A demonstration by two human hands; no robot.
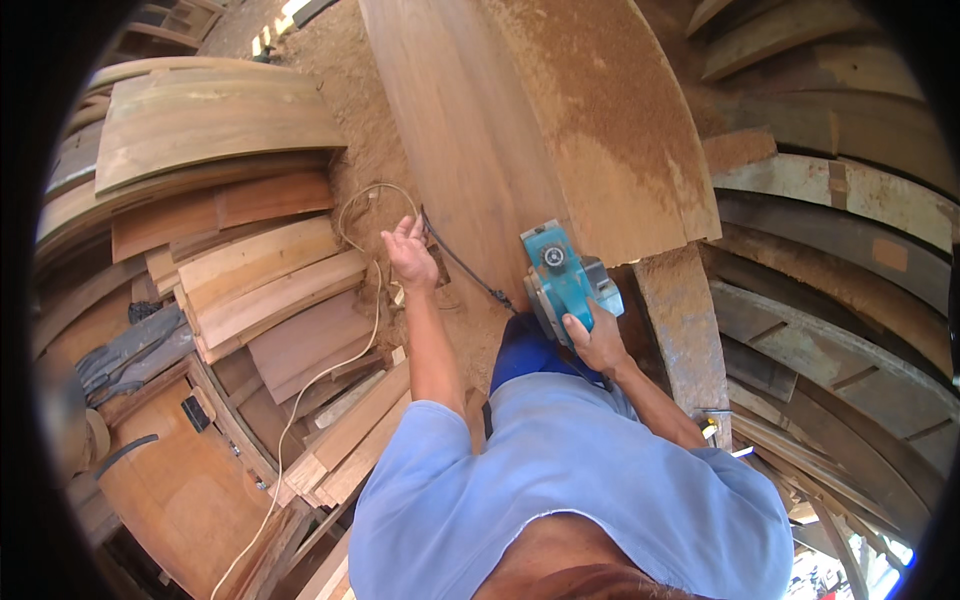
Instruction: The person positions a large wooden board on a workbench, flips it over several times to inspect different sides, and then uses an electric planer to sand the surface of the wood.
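Observation:
My right hand (pixel 600 345) is closed round the handle of a teal electric planer (pixel 553 262), held in front of my blue trousers by the near edge of a wide wooden board (pixel 465 130). A black power cord (pixel 462 262) runs from beside the planer up toward my left hand (pixel 411 256). That hand is raised, palm turned up, fingers apart and partly bent. Its fingertips are close to where the black cord meets a pale extension cord (pixel 377 290); whether they touch it I cannot tell.
Stacked planks (pixel 225 125) line the left side, with a wooden door panel (pixel 185 500) lower down. A sawdust-covered board (pixel 610 110) lies right of the smooth one. Long boards (pixel 830 210) are piled at the right. The pale cord trails across the left stacks.

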